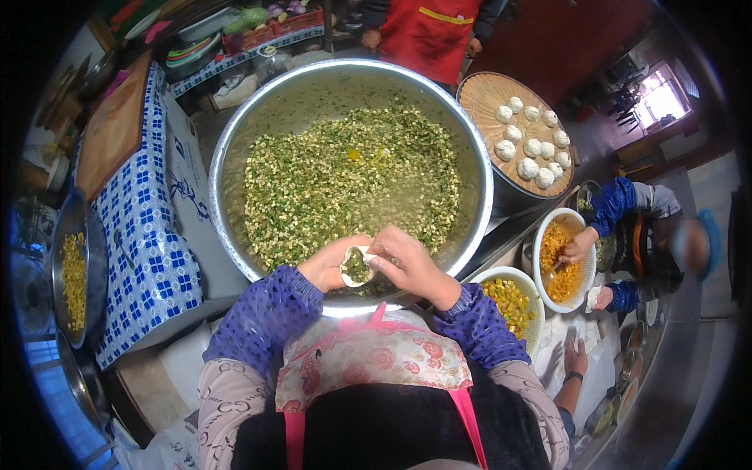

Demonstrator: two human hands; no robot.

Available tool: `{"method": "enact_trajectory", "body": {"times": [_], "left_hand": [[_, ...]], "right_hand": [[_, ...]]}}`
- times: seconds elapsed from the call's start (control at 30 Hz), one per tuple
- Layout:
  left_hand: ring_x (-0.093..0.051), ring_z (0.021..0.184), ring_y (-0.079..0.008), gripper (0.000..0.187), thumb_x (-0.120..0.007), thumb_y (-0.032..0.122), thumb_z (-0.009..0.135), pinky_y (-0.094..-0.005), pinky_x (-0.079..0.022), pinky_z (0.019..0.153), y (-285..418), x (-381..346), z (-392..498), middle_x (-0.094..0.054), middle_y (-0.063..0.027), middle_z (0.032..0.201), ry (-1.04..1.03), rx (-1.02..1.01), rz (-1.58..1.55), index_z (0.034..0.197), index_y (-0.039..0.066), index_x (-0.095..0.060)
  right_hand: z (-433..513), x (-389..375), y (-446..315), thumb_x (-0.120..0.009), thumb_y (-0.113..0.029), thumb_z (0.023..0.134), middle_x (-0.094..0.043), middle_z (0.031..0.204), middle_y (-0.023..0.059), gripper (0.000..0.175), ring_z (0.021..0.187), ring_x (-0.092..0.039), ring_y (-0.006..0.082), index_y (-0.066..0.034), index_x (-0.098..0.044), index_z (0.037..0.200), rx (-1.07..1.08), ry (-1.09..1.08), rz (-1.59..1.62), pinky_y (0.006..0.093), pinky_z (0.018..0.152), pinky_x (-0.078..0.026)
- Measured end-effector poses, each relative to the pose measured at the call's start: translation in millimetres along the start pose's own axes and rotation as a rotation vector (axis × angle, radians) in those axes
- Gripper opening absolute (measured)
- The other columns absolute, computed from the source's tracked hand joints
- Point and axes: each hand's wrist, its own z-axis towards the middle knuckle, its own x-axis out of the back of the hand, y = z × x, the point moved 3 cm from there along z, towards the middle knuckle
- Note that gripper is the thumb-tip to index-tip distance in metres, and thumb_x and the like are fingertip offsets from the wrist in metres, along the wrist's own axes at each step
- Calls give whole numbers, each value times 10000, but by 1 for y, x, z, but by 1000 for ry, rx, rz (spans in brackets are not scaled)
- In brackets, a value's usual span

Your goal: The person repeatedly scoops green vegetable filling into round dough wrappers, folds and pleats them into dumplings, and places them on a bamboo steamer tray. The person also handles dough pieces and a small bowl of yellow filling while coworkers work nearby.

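A small round dough wrapper [350, 278] with chopped green filling [356, 265] inside lies cupped in my left hand [324, 264]. The thumb and fingers of my right hand [407, 261] pinch the wrapper's right edge. Its top is still a wide opening, so the filling shows. Both hands are over the near rim of a large metal basin [282, 106]. Inside the basin is a deep bed of diced pale and green filling [329, 182], with a yellow spot near its middle.
Several pleated buns [531, 147] stand on a round woven tray [479, 97] at the upper right. Two white baskets [537, 294] of filling are on the right, beside a co-worker's hand [578, 245]. A blue checked tablecloth [141, 252] covers the left table. A person in a red apron [426, 41] stands opposite.
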Motion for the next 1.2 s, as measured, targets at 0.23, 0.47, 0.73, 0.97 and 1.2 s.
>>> {"method": "enact_trajectory", "body": {"times": [0.23, 0.47, 0.73, 0.97, 1.2], "left_hand": [[-690, 774, -196, 201, -450, 137, 1006, -336, -616, 675, 4, -2, 2, -663, -105, 905, -31, 44, 65, 1035, -17, -575], [-680, 739, -170, 289, -408, 234, 1034, -312, -589, 619, 15, 1, 3, -665, -92, 873, 156, -58, 317, 1024, 19, -601], [-637, 648, -177, 476, -309, 414, 1045, -330, -539, 591, 34, 1, 3, -647, -67, 759, 464, -134, 530, 923, 60, -603], [-631, 677, -181, 570, -253, 477, 1040, -320, -535, 621, 41, -2, 7, -653, -77, 817, 475, -141, 658, 937, 52, -619], [-638, 718, -170, 651, -199, 529, 1028, -313, -542, 619, 49, -25, -6, -657, -76, 864, 324, -85, 681, 970, 40, -625]], "right_hand": [[7, -5, -7, -661, -92, 822, -539, 883, 134, 141, 814, -569, 327, -37, -595, 933, 103, 9, -90, 396, 689, -466], [9, -11, -2, -671, -83, 795, -529, 877, 136, 180, 804, -555, 338, -40, -572, 940, 97, -24, -127, 410, 692, -465], [11, -14, 3, -655, -59, 805, -532, 896, 137, 193, 834, -559, 349, -50, -585, 985, 77, -59, -163, 425, 699, -466], [19, -11, 5, -668, -33, 785, -535, 926, 131, 272, 857, -561, 325, -72, -591, 1043, 65, -94, -156, 398, 708, -467], [19, -12, 26, -670, -66, 823, -582, 985, 109, 247, 841, -583, 244, -56, -589, 1056, 12, -68, 65, 348, 714, -482]]}}
